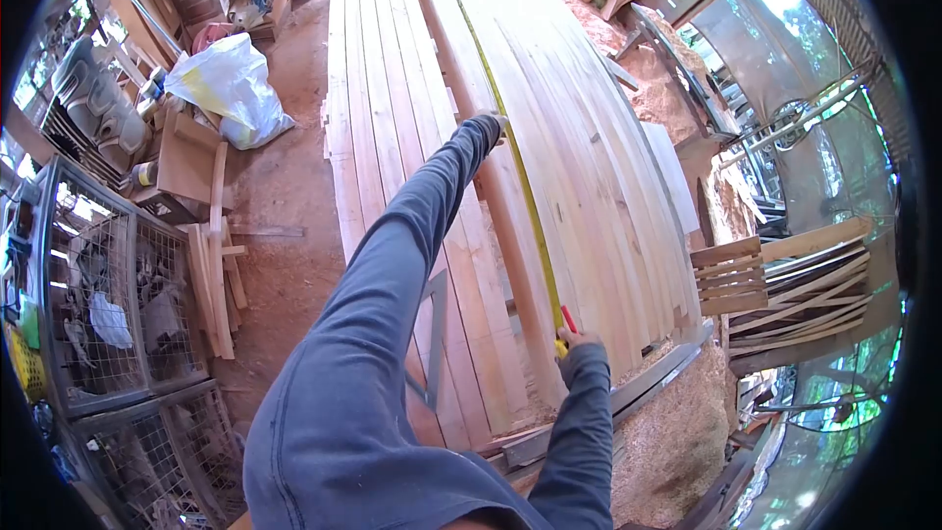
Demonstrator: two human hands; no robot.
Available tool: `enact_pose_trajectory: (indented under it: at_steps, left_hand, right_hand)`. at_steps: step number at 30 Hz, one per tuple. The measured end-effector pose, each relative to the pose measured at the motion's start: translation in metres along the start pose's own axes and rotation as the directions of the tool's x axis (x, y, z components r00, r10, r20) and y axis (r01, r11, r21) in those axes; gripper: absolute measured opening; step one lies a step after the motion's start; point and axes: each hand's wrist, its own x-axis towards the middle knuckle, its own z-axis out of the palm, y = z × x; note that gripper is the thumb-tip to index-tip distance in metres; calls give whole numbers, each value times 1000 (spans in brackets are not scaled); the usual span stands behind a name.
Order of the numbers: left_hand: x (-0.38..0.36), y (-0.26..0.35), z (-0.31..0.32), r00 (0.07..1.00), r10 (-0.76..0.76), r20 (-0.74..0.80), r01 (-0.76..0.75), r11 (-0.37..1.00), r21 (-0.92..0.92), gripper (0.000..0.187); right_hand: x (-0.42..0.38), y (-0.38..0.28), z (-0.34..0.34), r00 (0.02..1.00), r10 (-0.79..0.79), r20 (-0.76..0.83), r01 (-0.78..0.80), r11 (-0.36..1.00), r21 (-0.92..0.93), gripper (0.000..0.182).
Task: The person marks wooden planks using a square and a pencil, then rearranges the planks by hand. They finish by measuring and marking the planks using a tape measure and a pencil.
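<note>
Left arm stretched far out along the stack of planks (589, 137), left hand (488, 124) down on the wood at the far end of the reach, pinning the yellow tape measure (525, 196) against a plank. The sleeve hides most of that hand, so how the fingers close is hard to tell; it presses on the tape there. Right hand (579, 341) sits close in, near the end of the planks, its grip wrapped around the tape's case, a bit of red and yellow showing just above the knuckles. The tape blade runs straight between the two hands, lying flat on the plank surface, and carries on past the left hand up the stack. A metal set square (435, 334) rests on the boards just left of the right forearm. Sawdust is heaped below the plank ends at right. On the dirt floor to the left, a white plastic bag (231, 83), wire cages (108, 304) and offcuts.
</note>
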Motion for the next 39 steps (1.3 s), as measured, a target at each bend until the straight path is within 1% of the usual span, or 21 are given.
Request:
enact_pose_trajectory:
  at_steps: [2, 4, 6, 7, 10, 11, 14, 16, 18, 20, 21, 22, 24, 26, 27, 30, 32, 34, 36, 37, 39]
  left_hand:
    - [-9, -1, 6, 999, 40, -7, -38, 986, 165, 52]
    - [-8, -6, 9, 997, 76, -19, -68, 957, 281, 53]
    - [0, -15, 10, 994, 104, -36, -84, 926, 367, 55]
    - [11, -22, 6, 994, 95, -50, -67, 912, 405, 61]
    - [51, -53, -4, 921, 387, -44, -236, 644, 727, 62]
    - [44, -51, -2, 933, 349, -89, -198, 704, 682, 63]
    - [-22, -25, 27, 827, 509, -237, -51, 488, 871, 62]
    - [-30, -17, 34, 828, 474, -298, -26, 564, 826, 67]
    - [13, -46, 30, 788, 505, -352, -36, 610, 792, 70]
    - [25, -54, 28, 750, 568, -338, -78, 583, 808, 70]
    - [20, -49, 30, 744, 570, -349, -83, 597, 798, 69]
    - [12, -45, 31, 740, 569, -360, -87, 611, 787, 68]
    - [3, -41, 31, 717, 581, -385, -111, 641, 759, 59]
    - [4, -36, 27, 715, 586, -380, -124, 642, 757, 56]
    - [-6, -28, 28, 723, 573, -388, -119, 655, 746, 48]
    - [4, -31, 25, 701, 576, -420, -116, 674, 729, 48]
    - [8, -31, 22, 709, 560, -429, -106, 687, 719, 48]
    - [9, -31, 21, 712, 549, -437, -106, 700, 706, 50]
    - [9, -29, 21, 709, 547, -445, -117, 714, 690, 51]
    - [12, -31, 20, 698, 557, -449, -120, 710, 694, 52]
    - [16, -34, 19, 676, 578, -457, -127, 703, 700, 54]
  right_hand:
    - [31, -18, -6, 999, -26, 38, 30, 996, -85, 40]
    - [43, -57, -24, 995, -79, 64, 93, 960, -263, 45]
    - [29, -107, -53, 968, -221, 118, 249, 804, -540, 47]
    - [40, -112, -55, 973, -203, 114, 232, 808, -542, 46]
    - [58, -135, -65, 963, -243, 114, 264, 785, -560, 46]
    - [66, -141, -66, 961, -252, 117, 274, 782, -560, 45]
    - [96, -151, -65, 944, -301, 135, 324, 767, -554, 43]
    - [131, -139, -54, 917, -363, 163, 391, 744, -542, 41]
    - [154, -140, -46, 947, -288, 144, 322, 852, -413, 36]
    - [174, -148, -37, 996, 23, 85, -22, 1000, -13, 33]
    - [181, -152, -32, 982, 178, 70, -189, 959, 211, 32]
    - [186, -155, -25, 959, 278, 59, -281, 897, 340, 33]
    - [222, -116, -5, 994, 95, 52, -103, 978, 179, 31]
    - [223, -120, -6, 998, 53, 37, -56, 995, 79, 35]
    - [200, -145, -18, 995, 104, 11, -104, 992, 65, 39]
    - [205, -155, -20, 991, 135, -14, -136, 990, -34, 42]
    - [208, -158, -20, 1000, 12, -5, -13, 970, -245, 42]
    - [193, -170, -29, 978, -198, 68, 202, 813, -546, 43]
    - [219, -163, -18, 996, 94, -2, -93, 981, -168, 46]
    - [230, -158, -13, 970, 244, 10, -244, 969, 40, 47]
    - [228, -161, -13, 966, 260, 8, -260, 964, 61, 47]
